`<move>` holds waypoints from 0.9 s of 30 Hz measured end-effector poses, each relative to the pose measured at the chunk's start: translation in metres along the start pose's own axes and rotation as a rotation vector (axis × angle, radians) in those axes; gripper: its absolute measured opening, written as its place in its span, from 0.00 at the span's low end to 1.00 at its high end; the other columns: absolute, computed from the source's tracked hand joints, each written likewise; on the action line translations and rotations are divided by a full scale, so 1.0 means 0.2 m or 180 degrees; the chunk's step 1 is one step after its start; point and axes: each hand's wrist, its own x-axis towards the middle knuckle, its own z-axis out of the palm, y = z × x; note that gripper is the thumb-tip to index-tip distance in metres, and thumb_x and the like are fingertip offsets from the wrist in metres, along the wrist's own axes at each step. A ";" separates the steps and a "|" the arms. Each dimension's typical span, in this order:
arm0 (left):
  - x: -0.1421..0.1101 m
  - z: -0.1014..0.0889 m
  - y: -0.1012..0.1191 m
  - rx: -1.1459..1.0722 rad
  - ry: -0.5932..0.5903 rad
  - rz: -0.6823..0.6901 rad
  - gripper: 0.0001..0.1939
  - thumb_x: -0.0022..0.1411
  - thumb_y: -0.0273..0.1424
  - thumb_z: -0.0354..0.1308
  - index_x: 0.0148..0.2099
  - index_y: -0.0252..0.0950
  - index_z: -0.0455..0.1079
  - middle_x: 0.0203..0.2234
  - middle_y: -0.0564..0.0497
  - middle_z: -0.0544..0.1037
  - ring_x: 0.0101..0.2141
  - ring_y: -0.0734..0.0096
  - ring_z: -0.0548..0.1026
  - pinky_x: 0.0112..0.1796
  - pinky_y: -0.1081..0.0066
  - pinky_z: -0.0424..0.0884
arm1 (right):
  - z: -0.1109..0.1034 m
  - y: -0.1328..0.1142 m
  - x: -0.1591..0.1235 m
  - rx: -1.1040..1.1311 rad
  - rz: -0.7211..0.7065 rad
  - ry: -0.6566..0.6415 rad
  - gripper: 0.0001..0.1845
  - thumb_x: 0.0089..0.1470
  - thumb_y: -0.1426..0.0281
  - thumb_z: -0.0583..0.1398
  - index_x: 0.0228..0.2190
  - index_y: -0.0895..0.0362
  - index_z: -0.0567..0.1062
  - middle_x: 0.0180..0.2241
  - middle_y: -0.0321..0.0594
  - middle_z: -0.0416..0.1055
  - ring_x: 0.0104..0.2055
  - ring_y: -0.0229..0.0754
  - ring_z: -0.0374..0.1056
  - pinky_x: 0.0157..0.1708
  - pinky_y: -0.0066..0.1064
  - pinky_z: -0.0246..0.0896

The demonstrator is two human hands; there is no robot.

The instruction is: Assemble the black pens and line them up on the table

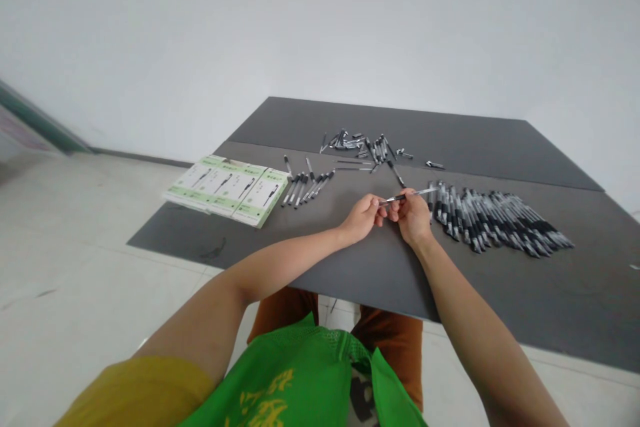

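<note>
Between my two hands, above the grey table (320,260), a pen (399,198) with a dark grip lies nearly level. My left hand (364,217) pinches its left end with thumb and fingers. Closed round its other side is my right hand (413,216), and a clear length of the pen sticks out to the right. Just beyond my hands a single dark-gripped pen (397,175) lies on the table. Many capped pens (493,220) are laid out side by side right of my right hand. To the left, several clear barrels with black grips (305,187) lie in a loose group.
Flat white and green boxes with pen pictures (227,188) sit at the table's left edge. Farther back lies a scattered heap of black and clear pen parts (357,142). Thin refills (354,165) lie before it, and a small loose part (435,165) rests farther right.
</note>
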 end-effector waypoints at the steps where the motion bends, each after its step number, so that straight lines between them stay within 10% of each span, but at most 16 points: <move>1: 0.01 -0.01 0.00 0.0019 0.0022 -0.0035 0.18 0.71 0.43 0.46 0.39 0.32 0.63 0.26 0.54 0.70 0.21 0.81 0.67 0.25 0.75 0.64 | 0.00 0.00 0.00 0.0009 -0.0019 0.0048 0.18 0.51 0.51 0.57 0.31 0.50 0.60 0.18 0.28 0.60 0.15 0.36 0.56 0.17 0.30 0.51; 10: 0.04 -0.04 -0.03 -0.0424 0.0043 -0.0422 0.08 0.70 0.32 0.50 0.42 0.32 0.65 0.26 0.56 0.72 0.22 0.82 0.69 0.27 0.77 0.65 | 0.00 0.01 -0.01 -0.0033 0.0236 -0.0151 0.23 0.50 0.46 0.59 0.32 0.51 0.61 0.16 0.26 0.64 0.14 0.35 0.59 0.15 0.29 0.54; 21: 0.03 -0.08 0.02 -0.1464 0.0037 -0.0747 0.09 0.65 0.32 0.59 0.39 0.28 0.69 0.25 0.53 0.72 0.23 0.81 0.69 0.29 0.75 0.65 | 0.05 0.02 -0.06 -0.0956 -0.0599 -0.0372 0.22 0.53 0.51 0.63 0.31 0.52 0.60 0.13 0.22 0.62 0.10 0.31 0.54 0.11 0.22 0.45; 27: 0.03 -0.16 0.06 -0.1611 -0.0764 -0.1213 0.10 0.64 0.32 0.62 0.39 0.29 0.68 0.26 0.52 0.73 0.27 0.74 0.76 0.35 0.71 0.70 | 0.01 0.01 -0.06 -0.1228 -0.0535 -0.0633 0.23 0.53 0.48 0.62 0.32 0.52 0.61 0.15 0.24 0.61 0.13 0.31 0.54 0.14 0.23 0.48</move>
